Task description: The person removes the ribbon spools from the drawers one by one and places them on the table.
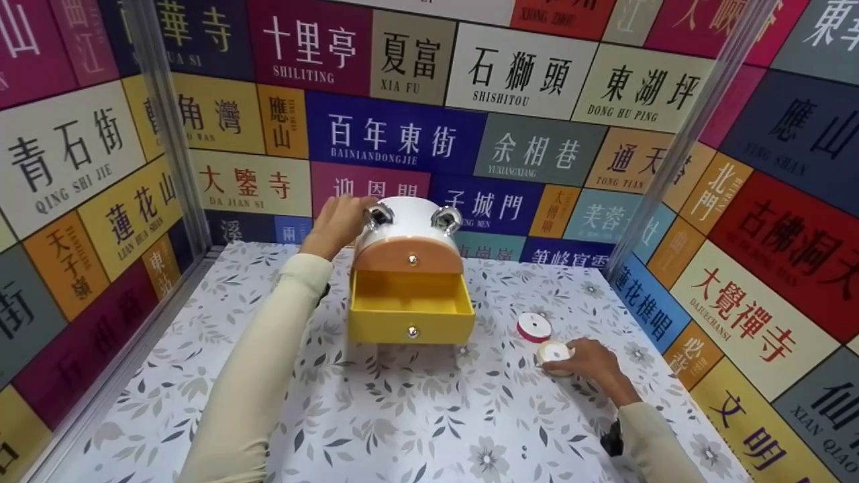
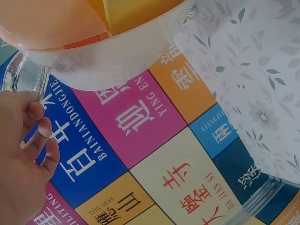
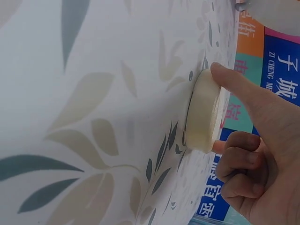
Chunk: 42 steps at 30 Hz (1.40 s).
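A small drawer chest [image 1: 406,225] has a white rounded top, two silver ears, an orange upper drawer and a yellow lower drawer [image 1: 411,327] pulled out, with nothing seen inside. My left hand [image 1: 341,223] holds the silver ear [image 1: 380,215] on the chest's left; the left wrist view shows its fingers [image 2: 43,126] curled by that ear, the thumb hidden. On the table to the right, my right hand [image 1: 590,365] pinches a cream ribbon spool [image 3: 202,112] between thumb and a finger, the other fingers folded. Just behind it lies a red ribbon spool [image 1: 534,327] with a white face.
The table [image 1: 376,416] has a white cloth with grey leaves and flowers. Panels of coloured signs [image 1: 396,137] stand behind and on both sides, with clear corner posts [image 1: 684,134] between them. The chest stands near the back panel.
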Available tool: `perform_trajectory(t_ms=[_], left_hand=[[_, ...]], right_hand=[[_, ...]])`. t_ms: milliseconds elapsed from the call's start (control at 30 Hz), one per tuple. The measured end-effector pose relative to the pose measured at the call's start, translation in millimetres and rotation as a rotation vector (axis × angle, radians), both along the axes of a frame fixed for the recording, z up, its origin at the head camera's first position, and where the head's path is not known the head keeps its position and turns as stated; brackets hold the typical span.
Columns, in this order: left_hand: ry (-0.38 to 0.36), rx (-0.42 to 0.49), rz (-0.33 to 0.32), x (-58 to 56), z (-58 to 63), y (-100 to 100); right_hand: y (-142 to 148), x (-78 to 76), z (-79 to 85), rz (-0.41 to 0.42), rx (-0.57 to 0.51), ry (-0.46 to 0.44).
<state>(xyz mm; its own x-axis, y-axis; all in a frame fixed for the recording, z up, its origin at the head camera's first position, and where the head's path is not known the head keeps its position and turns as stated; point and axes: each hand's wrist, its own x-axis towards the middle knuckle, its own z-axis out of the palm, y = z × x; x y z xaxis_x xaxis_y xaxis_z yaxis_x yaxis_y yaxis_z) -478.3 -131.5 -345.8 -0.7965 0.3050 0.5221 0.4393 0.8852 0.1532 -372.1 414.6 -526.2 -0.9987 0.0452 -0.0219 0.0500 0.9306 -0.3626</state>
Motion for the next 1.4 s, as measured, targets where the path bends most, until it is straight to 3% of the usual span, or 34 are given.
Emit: perform_trajectory(t_ms=[167, 567, 700, 933, 1100, 1400], left_hand=[[-0.005, -0.014, 0.008, -1.1, 0.4, 0.9], [-0.006, -0.003, 0.003, -1.1, -1.9, 0.9], [-0.021, -0.005, 0.004, -0.5, -1.9, 0.4], [-0.007, -0.003, -0.002, -0.5, 0.4, 0.3], [0.022, -0.003, -0.023, 0.7, 1.1, -0.2], [0.017, -0.008, -0.019, -1.5, 0.1, -1.2]], right_hand=[[0.3, 0.6, -2.5, 0.000, -0.014, -0.009], [-2.3, 4.1, 6.7, 0.054, 0.078, -0.023], [-4.1, -4.3, 18.7, 0.078, 0.134, 0.038], [-17.8, -18.1, 52.4, 0.125, 0.121, 0.202], [-39.4, -17.7, 75.9, 0.153, 0.109, 0.277], [-81.2, -12.6, 101.3, 0.234, 0.092, 0.393]])
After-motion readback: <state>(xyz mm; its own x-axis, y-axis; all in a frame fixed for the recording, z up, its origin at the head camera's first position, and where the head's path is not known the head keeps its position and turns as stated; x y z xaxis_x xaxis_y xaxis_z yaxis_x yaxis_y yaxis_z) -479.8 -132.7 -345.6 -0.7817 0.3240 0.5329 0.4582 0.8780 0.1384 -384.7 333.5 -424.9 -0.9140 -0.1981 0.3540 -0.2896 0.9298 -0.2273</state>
